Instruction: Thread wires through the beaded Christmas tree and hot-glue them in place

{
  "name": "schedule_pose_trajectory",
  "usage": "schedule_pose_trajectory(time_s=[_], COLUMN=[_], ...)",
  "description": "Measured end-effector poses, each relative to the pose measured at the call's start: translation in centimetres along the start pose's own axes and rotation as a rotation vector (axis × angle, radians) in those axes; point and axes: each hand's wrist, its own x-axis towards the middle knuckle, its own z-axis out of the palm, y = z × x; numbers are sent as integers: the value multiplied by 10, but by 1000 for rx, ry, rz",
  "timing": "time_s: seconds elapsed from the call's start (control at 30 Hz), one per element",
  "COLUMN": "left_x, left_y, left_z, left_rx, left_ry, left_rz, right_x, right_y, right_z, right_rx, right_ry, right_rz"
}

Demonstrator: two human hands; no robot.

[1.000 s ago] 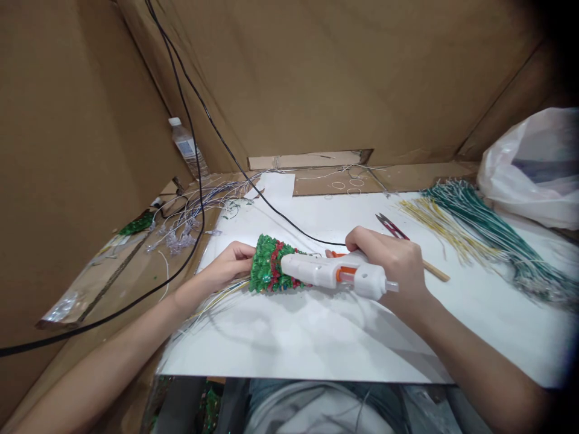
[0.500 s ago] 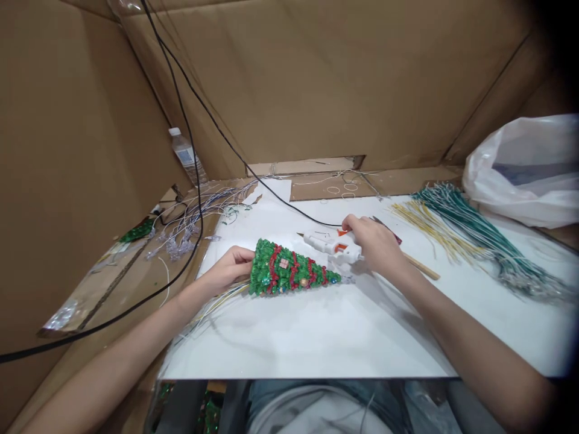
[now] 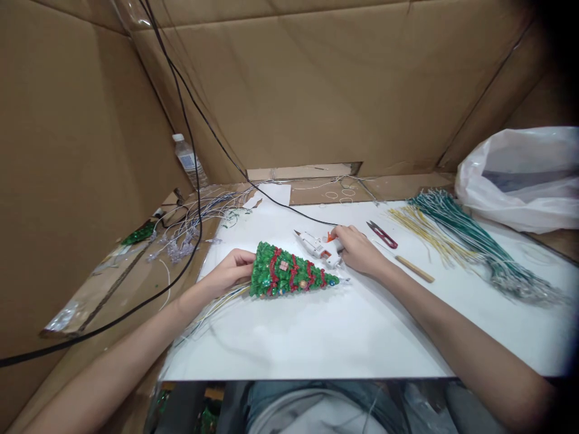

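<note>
A green decorated miniature Christmas tree (image 3: 292,271) with red garlands lies on its side, its tip pointing right. My left hand (image 3: 236,268) grips it at the wide base, its fingertips hidden behind the tree. Yellow and white wires (image 3: 212,307) trail from the base under my left wrist. Just beyond the tree lies a white and orange hot glue gun (image 3: 320,248), nozzle pointing left. My right hand (image 3: 357,248) is closed around the gun's rear part, and some of its fingers are hidden.
Red-handled thread snips (image 3: 383,235) and a wooden-handled tool (image 3: 415,269) lie right of my right hand. Green wires (image 3: 470,235) and yellow wires (image 3: 429,232) are bundled farther right, near a white plastic bag (image 3: 515,211). A black cable (image 3: 198,199) crosses the left side, before a water bottle (image 3: 190,163).
My right hand has moved left with the glue gun, which has turned slightly. The snips and wooden-handled tool are now more exposed. My left hand and the tree have hardly moved.
</note>
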Motion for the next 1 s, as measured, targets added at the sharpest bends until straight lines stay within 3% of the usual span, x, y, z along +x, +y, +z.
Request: schedule_pose_trajectory(time_s=[0.2,0.47,0.6,1.0], left_x=[0,0,-1,-5], left_y=[-2,-7,-5,0], left_z=[0,2,5,13], left_rx=[-24,-90,-107,-151], left_ry=[16,13,27,61], left_rz=[11,22,14,21], right_x=[-1,-20,-27,-30], right_y=[-6,-58,-77,-81], right_z=[1,-14,-17,-16], right_rx=[49,293,354,301], right_ry=[57,116,54,-31], right_rz=[8,-132,-233,-233])
